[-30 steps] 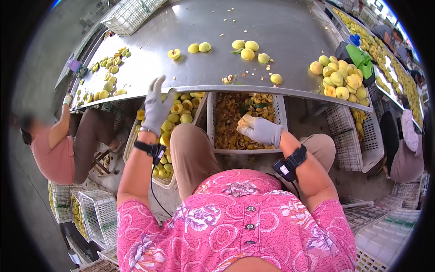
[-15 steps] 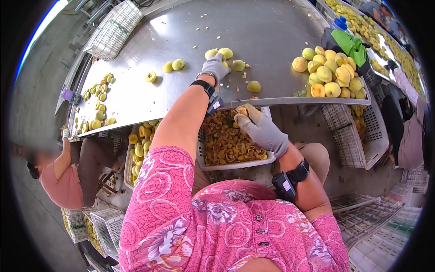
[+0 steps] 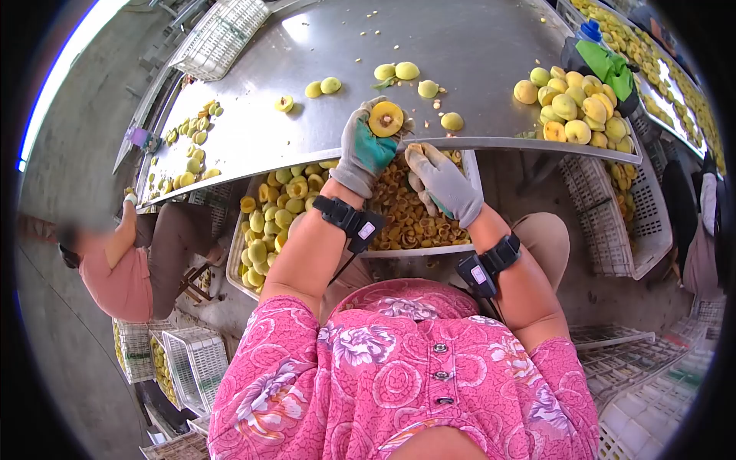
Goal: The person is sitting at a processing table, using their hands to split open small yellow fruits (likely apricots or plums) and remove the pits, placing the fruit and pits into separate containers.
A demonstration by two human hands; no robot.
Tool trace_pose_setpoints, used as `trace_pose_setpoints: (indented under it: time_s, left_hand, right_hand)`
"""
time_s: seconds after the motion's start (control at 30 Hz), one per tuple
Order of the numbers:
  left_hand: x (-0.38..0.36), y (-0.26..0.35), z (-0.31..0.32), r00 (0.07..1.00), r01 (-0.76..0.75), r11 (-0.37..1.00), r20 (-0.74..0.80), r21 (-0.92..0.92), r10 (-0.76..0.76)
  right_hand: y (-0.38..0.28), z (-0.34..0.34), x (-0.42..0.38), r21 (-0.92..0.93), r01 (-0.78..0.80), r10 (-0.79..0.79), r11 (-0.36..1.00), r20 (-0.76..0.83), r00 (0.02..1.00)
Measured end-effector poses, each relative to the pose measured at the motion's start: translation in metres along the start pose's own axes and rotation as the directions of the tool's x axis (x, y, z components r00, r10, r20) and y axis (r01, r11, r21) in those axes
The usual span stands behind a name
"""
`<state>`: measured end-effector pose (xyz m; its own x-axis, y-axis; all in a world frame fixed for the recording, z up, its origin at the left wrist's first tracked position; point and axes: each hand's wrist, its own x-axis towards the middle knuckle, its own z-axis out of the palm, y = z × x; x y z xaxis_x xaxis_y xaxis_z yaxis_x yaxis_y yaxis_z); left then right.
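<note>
A halved yellow peach (image 3: pixel 386 119), its brown pit area facing up, is held in my left hand (image 3: pixel 363 150), which wears a grey glove with a green palm. Just right of it, my right hand (image 3: pixel 446 182), also gloved, has its fingers closed near the table edge; what it grips, if anything, is hidden. Below both hands stands a white crate (image 3: pixel 429 250) of brownish peach scraps (image 3: pixel 402 207). Beyond my left hand, several peach pieces lie on the metal table (image 3: pixel 253 92), among them a pale green-yellow one (image 3: pixel 407 70).
A pile of peaches (image 3: pixel 576 107) sits at the table's right, beside a green cloth (image 3: pixel 606 65). A crate of peach halves (image 3: pixel 268 222) stands at lower left. Another person (image 3: pixel 115 268) sits at the left. Stacked crates (image 3: pixel 195 360) stand behind them.
My left hand has come back from the far peaches to the table edge, now holding a peach half. My right hand stays near the edge. The view has shifted slightly.
</note>
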<state>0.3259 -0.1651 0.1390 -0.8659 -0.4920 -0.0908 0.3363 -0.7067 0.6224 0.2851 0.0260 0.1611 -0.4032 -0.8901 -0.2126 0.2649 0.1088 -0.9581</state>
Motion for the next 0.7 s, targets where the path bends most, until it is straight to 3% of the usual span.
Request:
trace_pose_setpoints:
  time_s: [0.07,0.2,0.27,0.3,0.37,0.43,0.53,0.57,0.63,0.67,0.7]
  left_hand:
    - [-0.019,-0.006,0.009,0.996,-0.076,0.997,-0.043,0.022,0.077]
    - [-0.04,-0.012,0.003,0.999,-0.046,0.998,0.01,0.046,0.045]
    - [-0.049,-0.02,0.003,0.975,-0.221,0.915,0.063,0.337,0.212]
    - [-0.052,-0.021,0.003,0.975,-0.221,0.916,0.062,0.335,0.213]
    - [-0.058,-0.022,0.002,0.989,-0.143,0.98,0.061,0.14,0.136]
    - [-0.064,-0.022,0.005,0.989,-0.151,0.981,0.017,0.126,0.15]
    - [-0.069,-0.021,0.004,0.982,-0.186,0.967,0.021,0.174,0.185]
    - [-0.07,-0.021,0.002,0.976,-0.217,0.948,0.07,0.231,0.207]
    - [-0.072,-0.019,-0.001,0.98,-0.196,0.953,0.06,0.229,0.187]
    - [-0.07,-0.018,0.0,0.984,-0.177,0.957,0.062,0.228,0.167]
    - [-0.071,-0.016,-0.002,0.984,-0.176,0.958,0.053,0.226,0.168]
  right_hand:
    - [0.007,0.008,0.004,0.004,0.035,-0.035,0.999,-0.008,0.999]
    - [0.01,0.019,0.005,0.017,0.077,-0.076,0.997,-0.019,0.997]
    - [0.01,0.022,0.004,0.036,0.066,-0.065,0.997,-0.017,0.998]
    - [0.011,0.023,0.004,0.009,0.034,-0.033,0.999,-0.021,0.999]
    - [0.021,0.025,0.012,-0.018,-0.001,0.001,1.0,-0.027,1.0]
    - [0.05,0.028,0.034,-0.138,0.413,-0.426,0.9,-0.085,0.901]
    - [0.066,0.03,0.042,-0.116,0.448,-0.455,0.887,-0.044,0.889]
    - [0.061,0.031,0.037,-0.115,0.445,-0.452,0.888,-0.043,0.891]
    - [0.04,0.035,0.017,0.015,0.156,-0.157,0.988,0.08,0.984]
    - [0.031,0.034,0.011,0.015,0.156,-0.157,0.988,0.08,0.984]
    - [0.025,0.035,0.005,0.046,0.047,-0.053,0.998,0.127,0.99]
